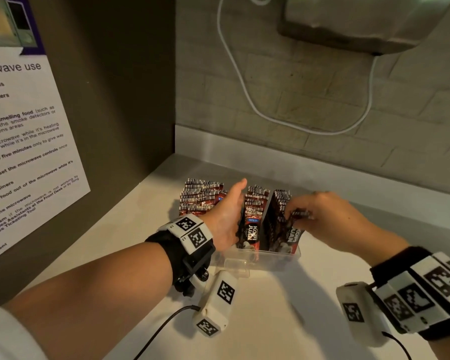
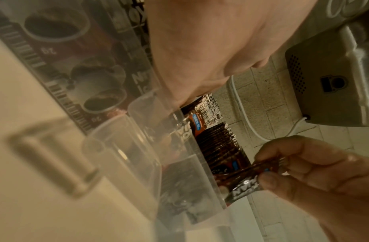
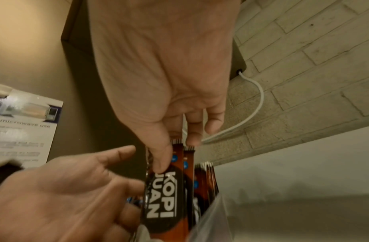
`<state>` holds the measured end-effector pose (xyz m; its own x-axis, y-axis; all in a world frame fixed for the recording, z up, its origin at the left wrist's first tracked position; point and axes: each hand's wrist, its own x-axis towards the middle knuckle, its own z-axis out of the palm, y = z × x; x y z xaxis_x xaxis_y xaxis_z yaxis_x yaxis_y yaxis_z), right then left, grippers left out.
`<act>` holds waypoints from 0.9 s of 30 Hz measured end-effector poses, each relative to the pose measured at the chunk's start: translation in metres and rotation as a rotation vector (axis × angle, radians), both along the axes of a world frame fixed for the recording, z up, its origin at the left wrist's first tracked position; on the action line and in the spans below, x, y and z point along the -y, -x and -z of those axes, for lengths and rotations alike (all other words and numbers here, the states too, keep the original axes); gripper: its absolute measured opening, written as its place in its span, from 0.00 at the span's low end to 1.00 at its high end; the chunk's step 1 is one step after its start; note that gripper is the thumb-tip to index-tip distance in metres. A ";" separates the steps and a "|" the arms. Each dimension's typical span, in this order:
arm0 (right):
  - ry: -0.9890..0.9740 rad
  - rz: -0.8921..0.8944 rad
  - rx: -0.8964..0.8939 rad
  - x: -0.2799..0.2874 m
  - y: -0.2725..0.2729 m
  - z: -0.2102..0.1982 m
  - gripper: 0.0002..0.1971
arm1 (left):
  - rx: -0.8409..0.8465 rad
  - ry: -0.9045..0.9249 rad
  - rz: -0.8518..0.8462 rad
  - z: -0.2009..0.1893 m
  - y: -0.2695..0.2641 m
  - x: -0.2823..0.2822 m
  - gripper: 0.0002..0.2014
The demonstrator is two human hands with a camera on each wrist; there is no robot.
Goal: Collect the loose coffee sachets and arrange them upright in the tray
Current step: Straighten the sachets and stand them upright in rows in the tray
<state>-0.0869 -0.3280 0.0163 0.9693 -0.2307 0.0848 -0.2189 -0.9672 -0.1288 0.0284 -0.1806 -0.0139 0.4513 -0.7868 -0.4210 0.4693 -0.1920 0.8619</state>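
Observation:
A clear plastic tray (image 1: 278,257) on the white counter holds three rows of upright red-brown coffee sachets: left (image 1: 200,196), middle (image 1: 253,211) and right (image 1: 279,203). My left hand (image 1: 229,211) stands edge-down between the left and middle rows, fingers straight along the sachets. My right hand (image 1: 320,216) is over the right row and pinches one sachet (image 1: 296,216) between thumb and fingers. In the right wrist view that "KOPI JUAN" sachet (image 3: 164,188) stands upright at the front of the row, with the left hand (image 3: 65,188) beside it.
A dark side panel with a microwave notice (image 1: 24,141) closes off the left. A metal appliance (image 1: 361,19) hangs on the brick wall at the back, and its white cable (image 1: 244,81) loops down. The white counter (image 1: 270,320) extends in front of the tray.

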 end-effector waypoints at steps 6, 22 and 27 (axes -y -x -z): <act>-0.096 -0.039 0.162 -0.006 -0.018 -0.031 0.13 | -0.031 -0.014 -0.052 0.003 -0.004 0.002 0.32; 0.132 -0.052 -0.125 -0.038 -0.054 0.022 0.16 | -0.048 -0.020 -0.038 0.025 -0.021 0.005 0.10; -0.075 0.039 0.078 -0.031 -0.047 0.010 0.23 | -0.064 -0.005 -0.066 0.026 -0.019 0.010 0.13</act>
